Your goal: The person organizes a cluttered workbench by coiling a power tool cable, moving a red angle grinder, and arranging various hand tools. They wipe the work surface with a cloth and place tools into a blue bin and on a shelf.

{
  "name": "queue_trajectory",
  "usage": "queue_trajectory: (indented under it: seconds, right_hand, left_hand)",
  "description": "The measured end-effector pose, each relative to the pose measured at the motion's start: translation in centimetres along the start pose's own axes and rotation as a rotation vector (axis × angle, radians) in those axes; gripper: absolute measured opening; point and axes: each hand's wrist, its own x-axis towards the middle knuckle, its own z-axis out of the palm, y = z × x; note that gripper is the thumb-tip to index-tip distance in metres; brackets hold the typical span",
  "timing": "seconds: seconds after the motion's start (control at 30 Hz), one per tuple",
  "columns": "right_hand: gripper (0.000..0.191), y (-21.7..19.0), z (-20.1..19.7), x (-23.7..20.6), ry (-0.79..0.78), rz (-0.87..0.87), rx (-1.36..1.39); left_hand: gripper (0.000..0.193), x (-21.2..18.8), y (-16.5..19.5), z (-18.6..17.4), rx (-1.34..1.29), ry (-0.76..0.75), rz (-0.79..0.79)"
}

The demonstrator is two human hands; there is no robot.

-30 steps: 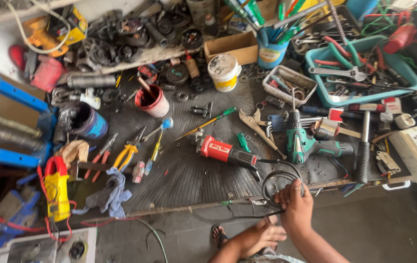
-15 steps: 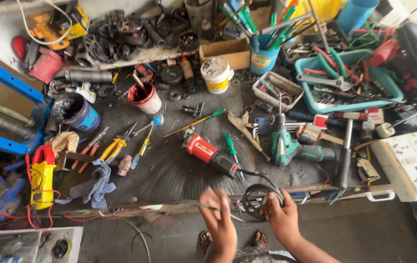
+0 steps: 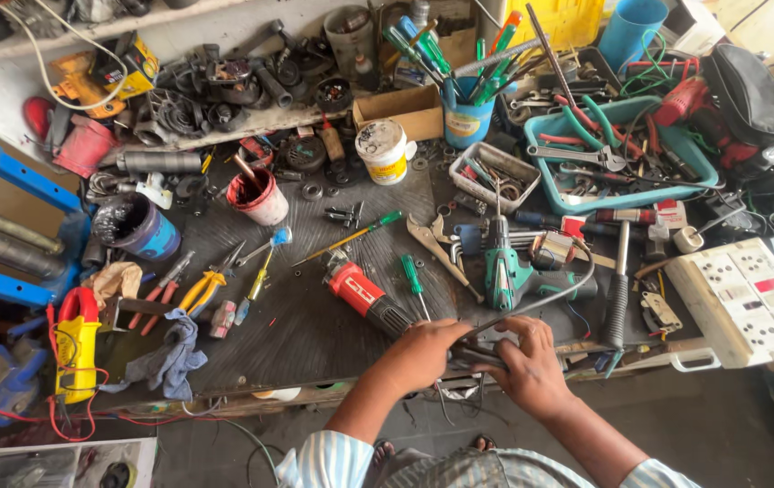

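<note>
Your two hands meet at the near edge of a cluttered workbench (image 3: 315, 334). Your left hand (image 3: 423, 351) is curled closed around a bundle of black cable (image 3: 477, 348), knuckles up. Your right hand (image 3: 527, 366) grips the same bundle from the other side, fingers (image 3: 515, 333) wrapped over it, touching the left. The cable runs up to a green power drill (image 3: 506, 271) lying just beyond your hands. A red angle grinder (image 3: 364, 294) lies just left of them.
</note>
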Motion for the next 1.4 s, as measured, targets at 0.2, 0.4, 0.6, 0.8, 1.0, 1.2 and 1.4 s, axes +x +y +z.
queue_trajectory:
  seconds: [0.2,0.4,0.6,0.8,1.0,1.2,1.4]
  right_hand:
    - [0.042,-0.4,0.0,0.9,0.09,-0.135,-0.205]
    - [0.039,0.1,0.7,0.9,-0.196,0.354,-0.077]
    - [0.035,-0.8,3.4,-0.6,-0.105,1.071,0.504]
    - [0.038,-0.2,4.6,-3.6,-0.046,1.094,0.907]
    - [0.03,-4.0,3.3,-5.6,-0.099,0.53,0.406]
    - [0.019,-3.4,1.3,-3.3,-0.162,0.277,0.229]
    - [0.021,-3.4,2.4,-4.1,-0.245,0.406,0.511]
  left_hand:
    - [0.05,0.5,0.8,-1.0,-0.052,-0.126,-0.088]
    - [0.045,-2.8,5.1,1.6,0.199,0.843,0.112]
    - [0.027,-5.1,6.3,7.7,-1.04,0.355,-0.374]
    - [0.032,-4.6,4.4,8.6,-1.304,0.378,-0.719]
    - [0.018,-4.7,3.7,10.0,-1.288,0.5,-0.809]
    - [0.033,-7.4,1.2,9.7,-1.454,0.29,-0.449]
    - [0.038,-9.1,0.7,6.2,-1.257,0.173,0.046]
